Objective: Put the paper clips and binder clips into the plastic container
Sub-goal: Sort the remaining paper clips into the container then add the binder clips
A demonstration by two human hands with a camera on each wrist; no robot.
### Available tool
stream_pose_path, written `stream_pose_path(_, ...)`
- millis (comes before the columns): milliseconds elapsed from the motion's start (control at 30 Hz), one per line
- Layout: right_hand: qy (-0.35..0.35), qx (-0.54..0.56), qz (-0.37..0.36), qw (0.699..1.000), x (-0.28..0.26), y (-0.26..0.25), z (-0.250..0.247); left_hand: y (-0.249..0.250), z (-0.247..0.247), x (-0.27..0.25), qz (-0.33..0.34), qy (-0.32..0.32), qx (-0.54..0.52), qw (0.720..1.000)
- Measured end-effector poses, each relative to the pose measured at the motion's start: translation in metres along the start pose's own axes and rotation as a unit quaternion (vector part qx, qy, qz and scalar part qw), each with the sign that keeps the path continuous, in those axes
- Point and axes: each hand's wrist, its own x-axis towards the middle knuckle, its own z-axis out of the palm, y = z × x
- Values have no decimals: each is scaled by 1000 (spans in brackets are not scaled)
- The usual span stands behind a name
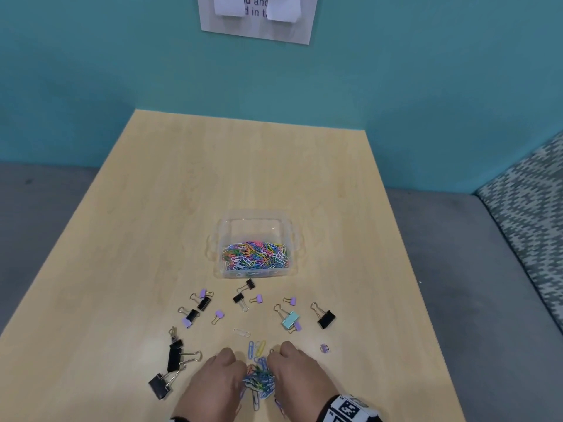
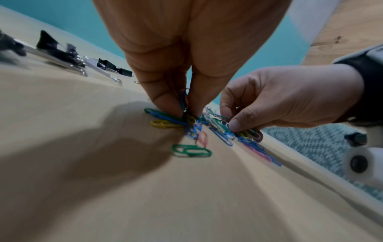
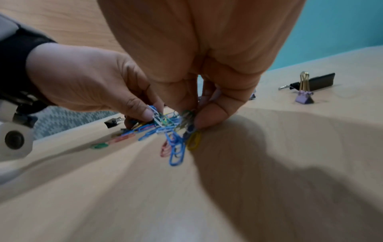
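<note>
Both of your hands are down on the loose heap of paper clips (image 1: 259, 379) at the near edge of the table (image 1: 158, 208). Your left hand (image 1: 213, 385) pinches a small bunch of them between thumb and fingertips, and your right hand (image 1: 300, 373) pinches another bunch just beside it, so each grip is closed on clips rather than empty. The plastic container (image 1: 255, 243) sits farther off, near the middle of the table, already holding a thick layer of coloured clips. The binder clips (image 1: 326, 318) lie scattered between it and your hands, with a few more black ones to the near left.

To do this step well, gather before you lift: draw the two bunches together so the clips tangle into one clump, and sweep in the strays that lie just beyond your fingertips. Several clips trail out flat on the wood and will probably slip free if you pinch only the top of the heap, so get your fingertips under them. Carry the clump low and straight over the binder clips, and let go only once it is above the container's opening.
</note>
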Motion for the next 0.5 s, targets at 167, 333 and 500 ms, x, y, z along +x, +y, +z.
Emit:
stream_pose_path(167, -9, 38, 1, 999, 0, 3, -7, 5, -16, -5, -6, 45, -114, 992)
stream_pose_path(333, -21, 92, 3, 996, -1, 8, -25, 0, -40, 4, -23, -7, -158, 987)
stream_pose_path(500, 0, 221, 18, 975, 1, 11, -52, -2, -73, 13, -44, 33, -196, 979)
